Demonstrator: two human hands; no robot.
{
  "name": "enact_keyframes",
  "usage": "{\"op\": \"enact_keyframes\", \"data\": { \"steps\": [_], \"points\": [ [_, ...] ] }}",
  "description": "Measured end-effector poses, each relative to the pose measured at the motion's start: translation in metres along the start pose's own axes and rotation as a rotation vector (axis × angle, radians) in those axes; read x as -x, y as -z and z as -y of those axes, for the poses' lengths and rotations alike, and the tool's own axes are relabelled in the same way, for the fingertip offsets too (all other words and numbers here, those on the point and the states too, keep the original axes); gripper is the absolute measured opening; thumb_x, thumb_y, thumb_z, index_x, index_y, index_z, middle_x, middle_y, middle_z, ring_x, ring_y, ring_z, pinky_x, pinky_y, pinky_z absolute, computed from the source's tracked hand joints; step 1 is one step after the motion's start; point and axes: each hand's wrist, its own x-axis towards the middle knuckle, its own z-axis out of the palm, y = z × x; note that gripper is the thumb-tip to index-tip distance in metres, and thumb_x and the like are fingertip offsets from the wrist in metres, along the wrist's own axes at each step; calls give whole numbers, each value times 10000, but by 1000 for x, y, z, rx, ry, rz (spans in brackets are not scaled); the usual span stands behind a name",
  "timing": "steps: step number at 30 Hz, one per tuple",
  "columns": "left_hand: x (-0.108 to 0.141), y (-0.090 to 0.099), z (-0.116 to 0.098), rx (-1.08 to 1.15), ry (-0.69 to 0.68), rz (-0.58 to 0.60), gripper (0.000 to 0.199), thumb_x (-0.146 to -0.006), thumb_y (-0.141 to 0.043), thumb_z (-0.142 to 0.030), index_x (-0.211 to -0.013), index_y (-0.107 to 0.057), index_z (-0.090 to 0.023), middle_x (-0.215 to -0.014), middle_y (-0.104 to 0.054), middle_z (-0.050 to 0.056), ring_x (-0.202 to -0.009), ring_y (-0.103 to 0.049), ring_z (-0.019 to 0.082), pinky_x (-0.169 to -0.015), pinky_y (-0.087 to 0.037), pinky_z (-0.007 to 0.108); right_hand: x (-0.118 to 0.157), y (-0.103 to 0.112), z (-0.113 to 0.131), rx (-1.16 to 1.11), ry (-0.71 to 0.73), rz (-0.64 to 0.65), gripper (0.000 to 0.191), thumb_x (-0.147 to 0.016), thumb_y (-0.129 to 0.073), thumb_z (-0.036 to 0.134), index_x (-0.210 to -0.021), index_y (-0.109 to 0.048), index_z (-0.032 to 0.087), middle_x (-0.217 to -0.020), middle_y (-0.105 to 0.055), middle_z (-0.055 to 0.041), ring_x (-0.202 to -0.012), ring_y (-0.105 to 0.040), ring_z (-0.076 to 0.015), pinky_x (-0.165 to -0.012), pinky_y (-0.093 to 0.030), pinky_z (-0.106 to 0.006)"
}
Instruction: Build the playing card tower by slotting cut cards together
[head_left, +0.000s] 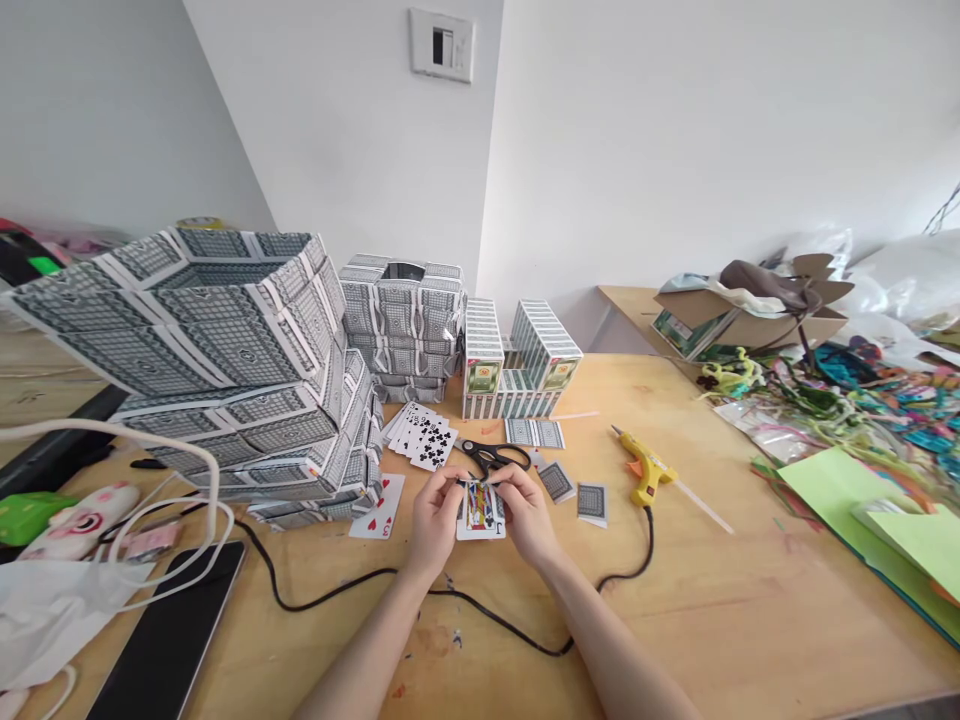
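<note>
A jack of clubs playing card [481,508] is held upright at the centre, its face toward me. My left hand [436,515] pinches its left edge and my right hand [523,510] pinches its right edge, with the fingertips near the top. Just beyond the hands, black scissors [493,457] lie on the table. Black-suited cards [431,443] are fanned out behind my left hand, and a three of hearts [378,510] lies left of it. Small patterned card pieces [556,481] rest to the right of my right hand.
Large structures of patterned cards [247,340] stand at the left, others [409,320] behind. Card boxes [482,375] stand at the back. A yellow glue gun [643,468] trails a black cable across the table [720,620]. A phone [171,640] lies front left, green paper [832,490] at right.
</note>
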Motion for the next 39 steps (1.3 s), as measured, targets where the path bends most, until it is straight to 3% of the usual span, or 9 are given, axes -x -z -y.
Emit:
{"op": "enact_keyframes", "data": {
  "steps": [5, 8, 11, 15, 18, 21, 25, 32, 39],
  "points": [
    [0, 3, -2, -65, -45, -15, 74, -688, -491, -221, -704, -555, -187, -587, -492, -37, -510, -437, 88, -467, -347, 180, 2, -1, 4, -100, -15, 74, 78, -672, -556, 269, -707, -549, 199, -594, -426, 42, -472, -371, -86, -437, -306, -200],
    [0, 5, -3, -148, -111, -17, 83, -694, -477, -215, -687, -552, -181, -597, -518, -28, -510, -447, 88, -472, -353, 181, 2, -1, 7, -149, -77, 125, 180, -702, -539, 356, -769, -550, 190, -624, -463, 24, -485, -404, -96, -434, -315, -207],
    [1, 8, -2, -277, -214, 34, 126, -731, -443, -224, -698, -557, -178, -631, -552, -19, -546, -480, 95, -512, -376, 188, 1, 0, 7, -42, -160, 120, 300, -734, -511, 480, -761, -529, 181, -546, -415, 44, -424, -353, -82, -400, -271, -200],
    [1, 13, -2, -431, -323, 133, 161, -763, -419, -227, -713, -565, -179, -678, -588, -6, -603, -519, 107, -572, -400, 205, -4, 6, 6, 133, -118, 173, 355, -669, -611, 493, -619, -485, 164, -494, -354, 67, -429, -296, -60, -417, -221, -194],
    [0, 15, -4, -464, -314, 191, 157, -768, -422, -230, -735, -568, -181, -712, -599, 1, -626, -526, 113, -589, -404, 211, -6, 9, 5, 157, -79, 177, 369, -657, -622, 498, -612, -492, 155, -504, -376, 63, -453, -295, -58, -438, -223, -195],
    [-3, 15, -4, -354, -225, 227, 179, -771, -395, -231, -799, -564, -179, -742, -595, 6, -631, -524, 117, -581, -409, 214, -8, 9, 2, 186, -35, 116, 365, -664, -612, 502, -643, -512, 152, -525, -422, 50, -462, -332, -63, -438, -250, -193],
    [-7, 11, 3, -222, -133, 132, 206, -765, -429, -273, -924, -514, -173, -816, -585, 18, -723, -545, 135, -647, -432, 235, -7, 6, -2, 275, 8, 71, 348, -705, -569, 497, -722, -530, 152, -495, -413, 59, -401, -329, -59, -385, -246, -188],
    [-5, 3, 12, -416, -145, -43, 198, -750, -501, -380, -727, -487, -183, -652, -528, -26, -603, -496, 120, -563, -385, 216, 0, -2, -4, 307, 60, 121, 301, -747, -541, 457, -774, -536, 157, -489, -428, 56, -397, -374, -71, -385, -303, -191],
    [-4, 2, 8, -288, -86, -116, 247, -715, -526, -405, -629, -502, -175, -577, -511, -31, -545, -462, 113, -516, -366, 208, 3, -6, -1, 260, 84, 114, 296, -708, -591, 446, -692, -517, 160, -558, -495, 28, -468, -404, -77, -432, -302, -190]
  ]
}}
